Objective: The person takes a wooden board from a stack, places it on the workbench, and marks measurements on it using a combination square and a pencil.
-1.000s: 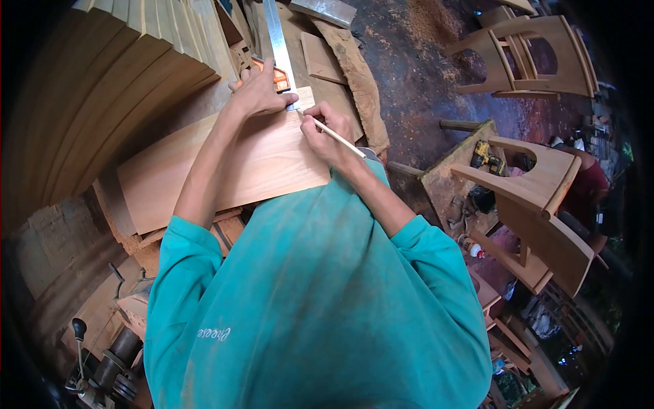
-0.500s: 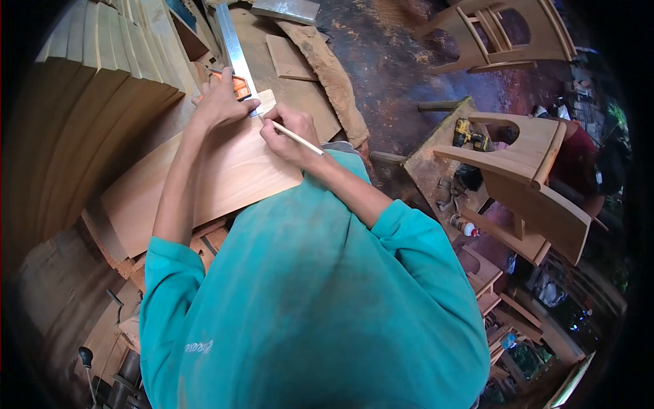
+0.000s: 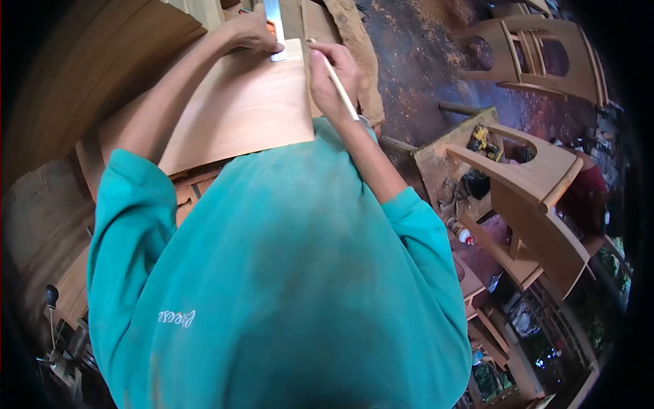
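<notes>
A pale wooden board [image 3: 252, 102] with a slightly curved edge lies in front of my body. My left hand [image 3: 248, 33] grips a try square with a metal blade [image 3: 278, 53] and an orange handle, mostly hidden behind the fingers. The thumb presses near the blade's end, which lies on the board by its far end. In my right hand [image 3: 337, 78] is a light-coloured pencil [image 3: 342, 92], held between bent fingers just right of the board's edge. Its tip is raised near the index finger, apart from the square.
Stacked curved boards [image 3: 88, 82] stand close on the left. To the right, a wooden chair frame [image 3: 538, 170] rests by a rough bench with a yellow drill [image 3: 484, 142] and a glue bottle [image 3: 460, 233]. Another chair frame [image 3: 497, 51] stands farther back; a person in dark red [image 3: 589, 187] is partly hidden.
My right hand has moved off the board to the right with the pencil, away from the square. My left hand stays on the square. The whole view has shifted.
</notes>
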